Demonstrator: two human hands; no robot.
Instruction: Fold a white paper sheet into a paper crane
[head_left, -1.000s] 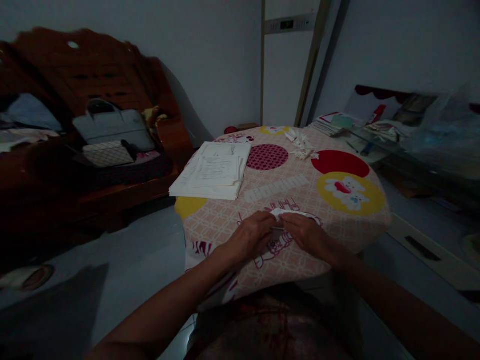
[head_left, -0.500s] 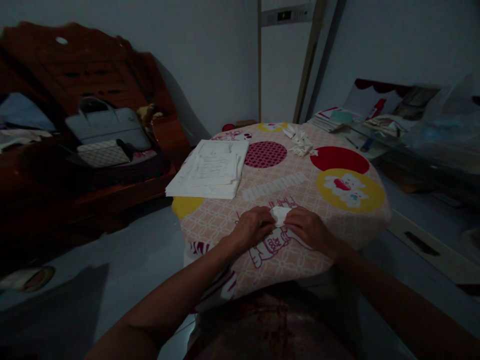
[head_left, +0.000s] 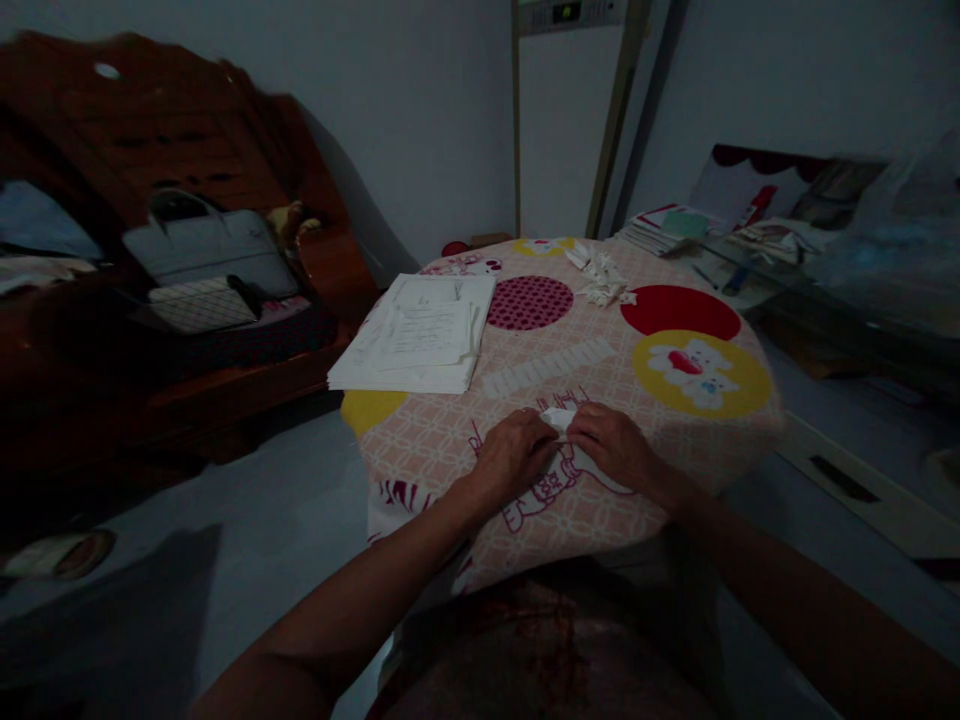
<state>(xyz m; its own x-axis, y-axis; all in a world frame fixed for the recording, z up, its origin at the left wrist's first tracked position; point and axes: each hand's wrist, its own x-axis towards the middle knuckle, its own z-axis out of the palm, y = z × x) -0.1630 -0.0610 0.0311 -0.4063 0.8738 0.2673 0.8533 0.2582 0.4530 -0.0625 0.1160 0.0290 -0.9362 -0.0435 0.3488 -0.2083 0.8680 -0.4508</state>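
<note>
**Both hands pinch a small white paper at the near edge of the table**

Your left hand (head_left: pixel 514 455) and your right hand (head_left: pixel 611 445) meet over the near part of the round table covered in a pink patterned cloth (head_left: pixel 450 440). Between them lies a small white folded piece of paper (head_left: pixel 559 418), resting on the cloth just above a red cartoon print. The fingers of both hands are curled down and closed on the paper, the left from its left side and the right from its right side, with the fingertips almost touching each other. Most of the paper is hidden under your fingers, so you cannot tell its full shape.

Farther back on the table, to the left, sits a thick stack of white printed sheets (head_left: pixel 420 335), well apart from your hands. A long white strip of paper (head_left: pixel 551 367) lies across the cloth between the stack and your hands. Near the far edge sits a small heap of folded white paper pieces (head_left: pixel 600 280), beside a dark red dotted circle and a plain red circle printed on the cloth.

To your left stands a dark wooden bench (head_left: pixel 225 380) with a grey laptop bag (head_left: pixel 206 250) on it. To the right, a low shelf carries a pile of books and papers (head_left: pixel 675 228), blurred in the dim light
</note>
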